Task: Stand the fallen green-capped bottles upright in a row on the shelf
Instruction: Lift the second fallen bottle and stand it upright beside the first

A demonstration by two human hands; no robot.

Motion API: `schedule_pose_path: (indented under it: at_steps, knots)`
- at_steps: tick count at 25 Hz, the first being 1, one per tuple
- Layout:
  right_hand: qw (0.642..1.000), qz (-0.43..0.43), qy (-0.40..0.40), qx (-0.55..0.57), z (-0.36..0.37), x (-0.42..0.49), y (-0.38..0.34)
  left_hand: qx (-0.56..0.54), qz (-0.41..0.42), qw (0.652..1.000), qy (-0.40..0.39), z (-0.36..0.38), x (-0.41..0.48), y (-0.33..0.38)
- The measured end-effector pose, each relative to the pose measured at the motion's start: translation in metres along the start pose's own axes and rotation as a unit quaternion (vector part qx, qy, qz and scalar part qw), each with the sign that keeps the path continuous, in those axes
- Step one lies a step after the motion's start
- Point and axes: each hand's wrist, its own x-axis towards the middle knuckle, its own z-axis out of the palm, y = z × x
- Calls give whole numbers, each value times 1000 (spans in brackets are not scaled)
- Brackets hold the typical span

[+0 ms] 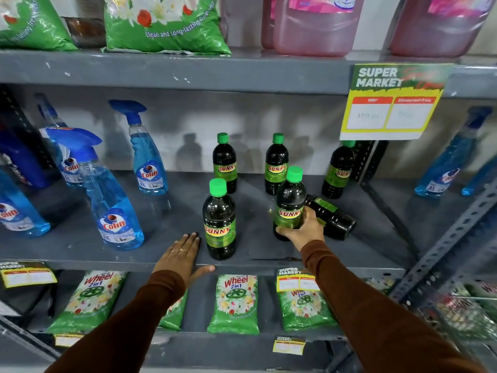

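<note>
Dark bottles with green caps and green SUNNY labels stand on the grey shelf [269, 254]. Three are upright at the back: one left [225, 162], one middle [276, 164], one right [339, 169]. Another upright bottle [220, 219] stands near the front edge. My right hand [305, 230] is shut on a front bottle [290, 203], held upright at its lower half. Behind it a fallen bottle [332, 215] lies on its side, base toward the right. My left hand [181, 255] rests flat on the shelf edge, fingers spread, just left of the front bottle.
Blue Colin spray bottles [113, 195] fill the shelf's left side, with more at the far right [446, 168]. A Super Market price tag [390, 102] hangs from the upper shelf. Green Wheel detergent packs [234, 304] sit on the shelf below. A slotted metal upright [441, 246] slants at right.
</note>
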Motion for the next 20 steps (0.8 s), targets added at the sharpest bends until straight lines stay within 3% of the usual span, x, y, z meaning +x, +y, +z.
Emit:
schedule_pose_path:
  at_steps: [14,18,20]
  knots:
    - [998,-14,-54,-21,-38,-49,22,8,-38,999,10,5,-6,12]
    - [982,-75,141,-106,-55,-29,26,-11,-44,999,30,11,-7,12]
    - [961,-110,174,-183,-57,-6,24,-17,-54,997,54,13,-8,13]
